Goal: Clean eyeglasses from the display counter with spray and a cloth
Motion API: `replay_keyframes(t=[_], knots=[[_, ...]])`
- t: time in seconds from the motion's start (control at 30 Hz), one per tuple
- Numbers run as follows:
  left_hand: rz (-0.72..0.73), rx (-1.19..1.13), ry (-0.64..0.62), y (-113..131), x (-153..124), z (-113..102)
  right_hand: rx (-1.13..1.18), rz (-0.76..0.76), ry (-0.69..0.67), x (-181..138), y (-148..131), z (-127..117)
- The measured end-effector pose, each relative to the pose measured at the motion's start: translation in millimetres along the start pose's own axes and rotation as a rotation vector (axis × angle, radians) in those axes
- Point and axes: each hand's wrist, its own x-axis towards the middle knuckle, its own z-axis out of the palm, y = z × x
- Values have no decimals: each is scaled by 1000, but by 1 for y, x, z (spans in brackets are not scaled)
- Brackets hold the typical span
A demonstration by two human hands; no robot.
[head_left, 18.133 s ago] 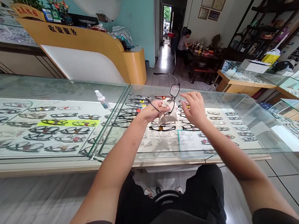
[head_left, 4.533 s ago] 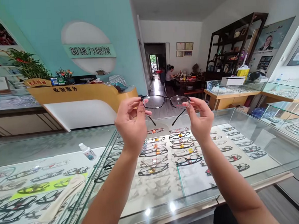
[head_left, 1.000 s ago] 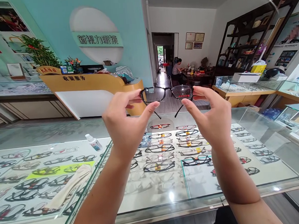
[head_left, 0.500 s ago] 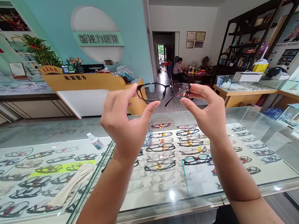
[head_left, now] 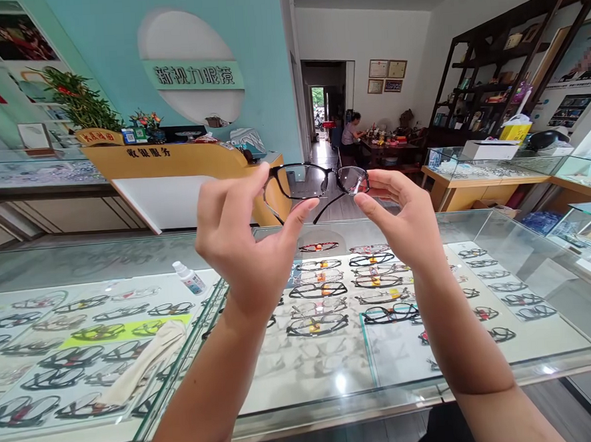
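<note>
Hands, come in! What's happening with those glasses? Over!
Left hand, right hand both gripping black-framed eyeglasses. Eyeglasses up off glass display case. Spray bottle, cloth off to the left.

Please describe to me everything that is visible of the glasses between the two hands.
The glasses have a glossy black frame, seemingly plastic, and clear lenses with reflections. Their dark arms are unfolded and slant downward. Turned at an angle, they are raised above the glass counter, held by the left hand and right hand at opposite ends.

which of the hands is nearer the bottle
Left. The left hand is up and to the right of the bottle in view; the right hand is much farther right.
</note>
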Motion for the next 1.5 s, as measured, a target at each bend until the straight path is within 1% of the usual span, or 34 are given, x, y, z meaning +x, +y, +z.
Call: replay_keyframes(t=[0.17, 0.3, 0.4, 0.5, 0.6, 0.73, 0.87, 1.07, 1.3, 1.5], knots=[[-21, -14, 22, 2, 0, 2, 16, 48, -43, 1, -1, 2], [-42, -33, 6, 2, 0, 2, 110, 82, -85, 3, 2, 3], [-53, -90, -2, 0, -1, 4, 143, 99, -88, 4, 5, 4], [-54, -78, -16, -1, -2, 5, 122, 61, -53, 4, 7, 5], [-65, -46, -22, 0, -1, 6, 65, -3, 10, 3, 7, 5], [-129, -91, -61, 2, 0, 7, -8, -57, 94, 0, 4, 5], [-192, -137, -106, 1, -1, 11, -69, -109, 143, -3, 1, 4], [-239, -191, -148, -2, -5, 14, -140, -153, 156, -6, -2, 3], [-240, -198, -145, -4, -6, 15, -156, -159, 174, -9, -5, 3], [-338, -284, -215, -7, -10, 19, -194, -201, 199, -10, -8, 2]])
